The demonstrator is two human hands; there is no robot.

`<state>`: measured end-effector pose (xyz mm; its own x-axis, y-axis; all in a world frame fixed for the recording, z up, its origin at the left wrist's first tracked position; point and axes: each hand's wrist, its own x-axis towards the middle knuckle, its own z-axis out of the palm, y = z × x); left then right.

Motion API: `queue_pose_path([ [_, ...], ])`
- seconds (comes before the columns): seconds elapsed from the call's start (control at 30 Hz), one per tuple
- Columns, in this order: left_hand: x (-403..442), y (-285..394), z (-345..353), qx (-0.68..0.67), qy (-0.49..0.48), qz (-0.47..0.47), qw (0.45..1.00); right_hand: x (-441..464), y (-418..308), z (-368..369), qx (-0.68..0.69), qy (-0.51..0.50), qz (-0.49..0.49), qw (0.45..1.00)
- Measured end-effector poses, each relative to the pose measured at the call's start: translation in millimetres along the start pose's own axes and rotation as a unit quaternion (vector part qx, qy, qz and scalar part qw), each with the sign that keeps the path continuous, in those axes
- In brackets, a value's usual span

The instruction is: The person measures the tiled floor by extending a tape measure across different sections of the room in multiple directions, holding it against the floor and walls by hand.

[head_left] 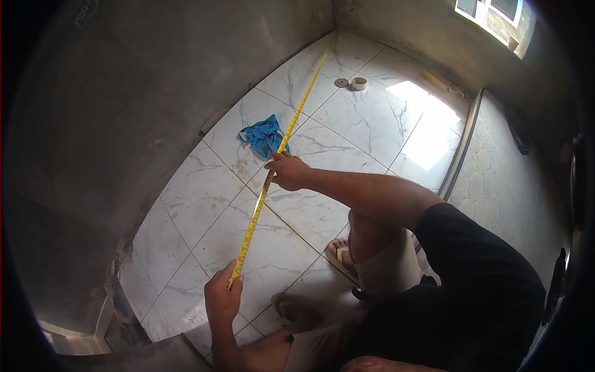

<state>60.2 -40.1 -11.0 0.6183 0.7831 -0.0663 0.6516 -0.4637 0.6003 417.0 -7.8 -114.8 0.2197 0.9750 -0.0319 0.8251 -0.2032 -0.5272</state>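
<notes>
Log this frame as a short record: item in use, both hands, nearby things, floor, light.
item: yellow measuring tape, extended across the floor toward the far corner
left hand: grips the tape at its near visible end
right hand: fingers on the tape farther along
beside tape: crumpled blue cloth or bag, near the right hand
farther off: grey disc next to pale ring-shaped roll
floor: pale, grey-veined tiles
right side: quilted mattress
light: bright sunlit patches on the tiles

The window [496, 12] is bright, sunlit floor [347, 133] glares, dim walls [93, 136] bend toward black edges.
</notes>
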Motion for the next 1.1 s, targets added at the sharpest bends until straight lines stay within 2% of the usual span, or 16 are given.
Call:
queue_pose_path([
  [0.13, 3, 2, -1, 0.022, -0.004, 0.004, 1.0, 1, 5, 4, -0.004, 0.011, 0.004, 1.0],
  [0.23, 4, -1, -1, 0.027, -0.003, 0.019, 0.999, 4, 7, 6, 0.026, -0.036, 0.019, 0.999],
  [0.53, -3, -6, -18, 0.047, -0.021, 0.015, 0.999, -10, -8, -2, 0.002, -0.041, 0.007, 0.999],
  [0.83, -9, -15, -31, 0.048, -0.035, -0.019, 0.998, -11, -10, -2, -0.055, -0.071, -0.042, 0.995],
  [0.97, -9, -25, -35, 0.101, -0.009, 0.046, 0.994, -8, -6, 2, -0.042, -0.06, -0.081, 0.994],
  [1.1, -8, -15, -40, 0.187, -0.008, 0.009, 0.982, -10, -8, -1, -0.029, -0.058, -0.123, 0.99],
])
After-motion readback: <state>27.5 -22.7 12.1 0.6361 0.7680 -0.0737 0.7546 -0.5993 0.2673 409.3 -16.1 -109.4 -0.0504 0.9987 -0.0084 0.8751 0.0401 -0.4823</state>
